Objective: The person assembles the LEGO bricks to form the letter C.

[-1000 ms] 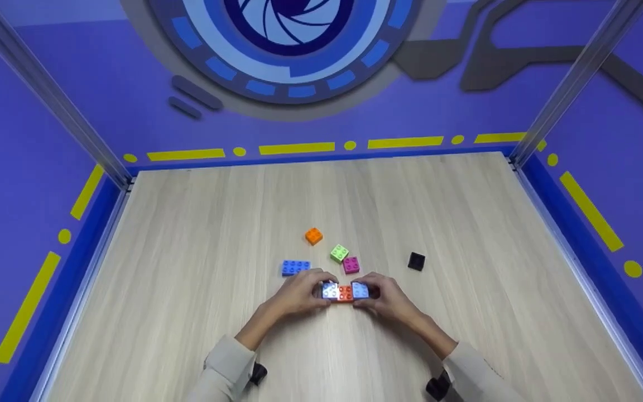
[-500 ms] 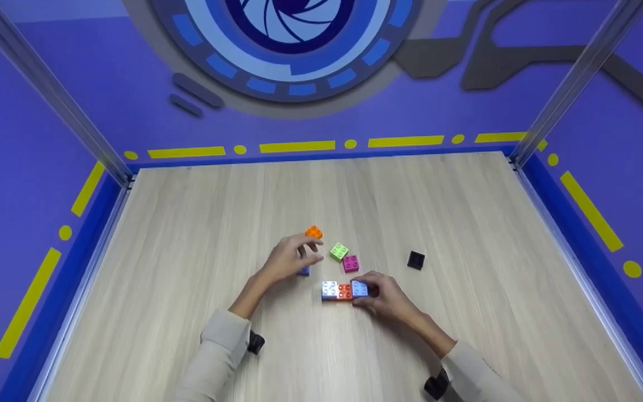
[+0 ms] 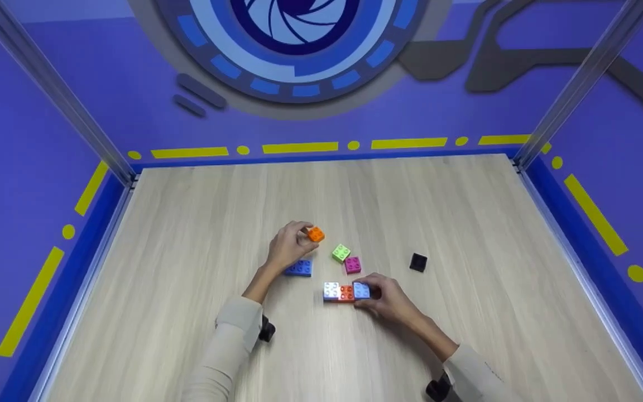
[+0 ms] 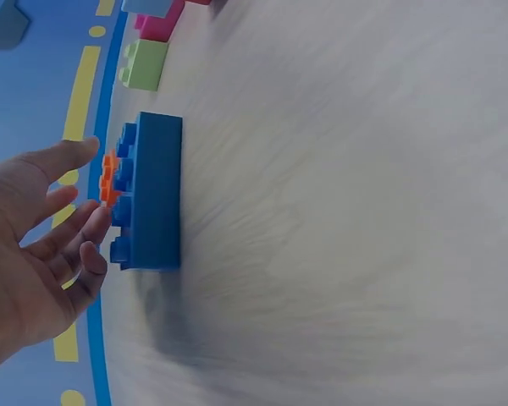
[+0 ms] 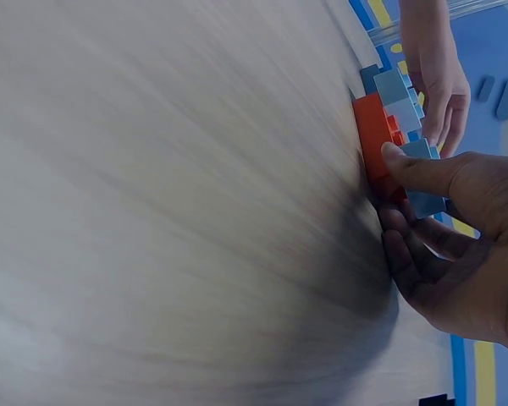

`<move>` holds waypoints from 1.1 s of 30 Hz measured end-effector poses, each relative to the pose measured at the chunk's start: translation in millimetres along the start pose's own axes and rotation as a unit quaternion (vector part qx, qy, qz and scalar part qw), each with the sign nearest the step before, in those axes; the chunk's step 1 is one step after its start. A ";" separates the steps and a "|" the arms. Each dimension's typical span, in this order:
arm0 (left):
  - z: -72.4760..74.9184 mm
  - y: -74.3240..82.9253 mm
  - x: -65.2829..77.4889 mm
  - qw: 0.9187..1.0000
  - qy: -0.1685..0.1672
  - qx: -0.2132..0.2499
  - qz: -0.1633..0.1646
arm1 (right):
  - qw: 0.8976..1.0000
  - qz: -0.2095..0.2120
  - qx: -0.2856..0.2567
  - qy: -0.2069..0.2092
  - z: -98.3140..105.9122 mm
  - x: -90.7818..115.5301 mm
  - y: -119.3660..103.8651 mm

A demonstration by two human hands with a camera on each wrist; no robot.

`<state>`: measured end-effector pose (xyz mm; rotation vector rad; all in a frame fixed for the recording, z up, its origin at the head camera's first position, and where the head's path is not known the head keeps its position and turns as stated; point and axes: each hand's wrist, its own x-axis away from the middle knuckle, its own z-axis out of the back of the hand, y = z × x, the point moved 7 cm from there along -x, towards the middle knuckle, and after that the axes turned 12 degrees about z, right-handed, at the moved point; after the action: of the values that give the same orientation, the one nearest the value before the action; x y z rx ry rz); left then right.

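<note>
In the head view, my left hand [image 3: 287,245] is at the small orange brick [image 3: 316,234], thumb and forefinger spread around it. The left wrist view shows its thumb apart from the orange brick [image 4: 109,179], which is partly hidden behind a long blue brick [image 4: 159,193]. My right hand [image 3: 389,297] pinches a light blue brick [image 3: 361,290] at the right end of a low assembly. That assembly has a red-orange brick [image 3: 346,293] in the middle and another light blue brick [image 3: 331,290] on its left end. In the right wrist view, the thumb presses near the red-orange brick [image 5: 374,135].
A lime green brick [image 3: 341,253] and a magenta brick [image 3: 353,264] lie touching or nearly so behind the assembly. Farther right lies a black square piece [image 3: 418,262]. Blue walls enclose the wooden tabletop [image 3: 466,212] at the back and sides.
My left hand has let go of the assembly's left end and moved up and left, over the long blue brick, to the orange brick. My right hand has kept its hold.
</note>
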<state>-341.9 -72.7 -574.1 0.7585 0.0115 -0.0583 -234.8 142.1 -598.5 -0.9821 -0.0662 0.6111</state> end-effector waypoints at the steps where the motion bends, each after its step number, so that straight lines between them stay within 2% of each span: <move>1: -0.7 -1.4 -1.1 1.000 0.006 -0.001 0.005 | 1.000 -0.003 -0.004 0.000 -0.2 0.4 0.8; 6: -2.5 -7.8 -5.0 1.000 0.018 -0.006 0.022 | 1.000 -0.004 -0.021 0.001 -0.9 -0.1 0.9; 16: -15.3 -9.0 -7.3 0.999 -0.007 -0.026 0.043 | 1.000 -0.004 -0.022 0.004 2.4 1.1 -0.2; 24: -14.5 -12.2 -9.4 0.998 0.007 -0.028 0.059 | 1.000 -0.006 -0.019 0.001 -0.2 -0.1 -0.4; 33: -17.0 -13.3 -8.3 0.997 0.009 -0.035 0.063 | 1.000 -0.007 -0.010 -0.002 -0.5 1.3 -1.1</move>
<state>-350.8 -70.3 -595.3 0.6879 -0.0176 0.0679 -233.1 141.9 -598.2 -0.9992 -0.0825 0.6005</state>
